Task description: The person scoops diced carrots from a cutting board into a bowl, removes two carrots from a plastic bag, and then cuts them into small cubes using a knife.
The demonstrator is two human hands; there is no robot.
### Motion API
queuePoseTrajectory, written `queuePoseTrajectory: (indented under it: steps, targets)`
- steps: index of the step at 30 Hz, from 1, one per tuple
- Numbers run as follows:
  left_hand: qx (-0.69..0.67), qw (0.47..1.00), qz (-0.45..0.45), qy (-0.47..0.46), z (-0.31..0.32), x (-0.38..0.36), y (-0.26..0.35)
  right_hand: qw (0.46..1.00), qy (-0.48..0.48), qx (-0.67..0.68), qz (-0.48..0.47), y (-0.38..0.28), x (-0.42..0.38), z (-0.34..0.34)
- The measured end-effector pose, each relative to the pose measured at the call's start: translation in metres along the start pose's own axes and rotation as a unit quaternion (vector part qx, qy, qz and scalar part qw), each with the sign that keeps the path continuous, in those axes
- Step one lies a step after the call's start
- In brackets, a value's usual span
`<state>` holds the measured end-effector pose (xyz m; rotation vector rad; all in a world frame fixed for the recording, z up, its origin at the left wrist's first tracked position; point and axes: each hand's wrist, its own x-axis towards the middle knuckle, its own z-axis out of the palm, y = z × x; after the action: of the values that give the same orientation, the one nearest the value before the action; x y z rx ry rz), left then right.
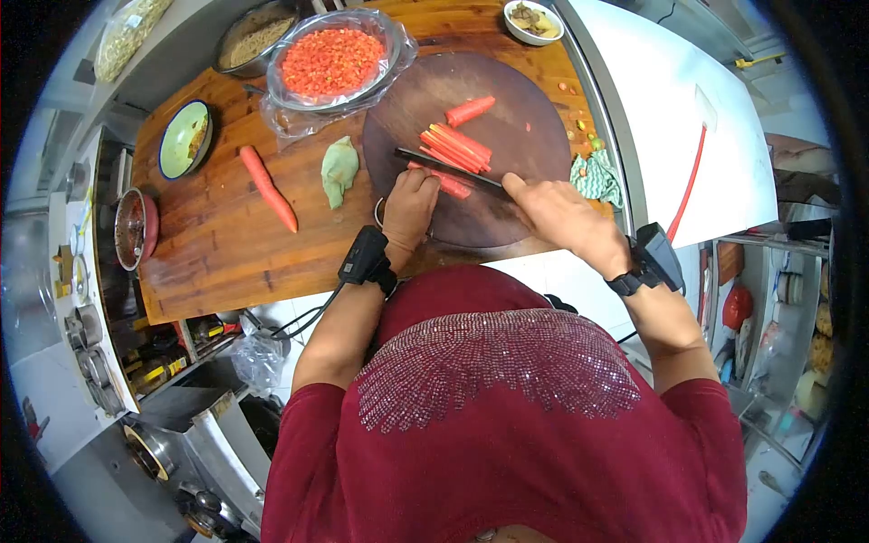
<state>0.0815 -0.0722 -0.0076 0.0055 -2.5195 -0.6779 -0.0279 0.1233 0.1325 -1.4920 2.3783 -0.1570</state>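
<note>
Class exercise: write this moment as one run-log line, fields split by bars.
right hand: grips knife | left hand: steadies carrot piece | round board: carrot sticks | whole carrot lies left

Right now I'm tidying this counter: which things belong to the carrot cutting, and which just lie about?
In use: knife in right hand; carrot piece under left hand; carrot sticks; cutting board; bowl of diced carrot.

Lying about: whole carrot, green cloth, green bowl, checked towel.
</note>
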Motion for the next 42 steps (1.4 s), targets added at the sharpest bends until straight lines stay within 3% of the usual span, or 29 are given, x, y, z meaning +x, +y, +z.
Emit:
queuePoseTrajectory:
  steps: [10, 13, 16, 23, 30, 37, 42]
  targets:
    - [-0.053, 0.997, 0.0, 0.052, 0.002, -0.004, -0.003, 0.989, -0.118, -0.005, 0.085, -0.021, 0.01, -0.001]
    - [-0.061, 0.997, 0.0, 0.039, 0.002, 0.003, -0.008, 0.996, -0.038, 0.021, 0.075, -0.015, 0.008, 0.031]
    - [-0.047, 0.998, 0.003, 0.035, 0.001, -0.001, -0.002, 0.996, -0.02, 0.032, 0.075, -0.01, 0.008, 0.031]
    - [-0.065, 0.997, 0.0, 0.05, -0.001, -0.002, 0.0, 0.993, -0.08, 0.011, 0.083, -0.027, 0.001, -0.01]
    - [-0.069, 0.997, -0.005, 0.045, -0.001, -0.002, -0.002, 0.994, -0.062, 0.013, 0.086, -0.02, 0.011, 0.019]
    - [-0.064, 0.997, 0.031, 0.022, 0.0, 0.013, -0.002, 0.996, 0.035, 0.037, 0.071, -0.014, -0.002, 0.032]
    - [0.001, 1.0, -0.018, 0.01, 0.001, 0.023, 0.008, 0.992, 0.095, -0.028, 0.077, -0.024, -0.016, 0.015]
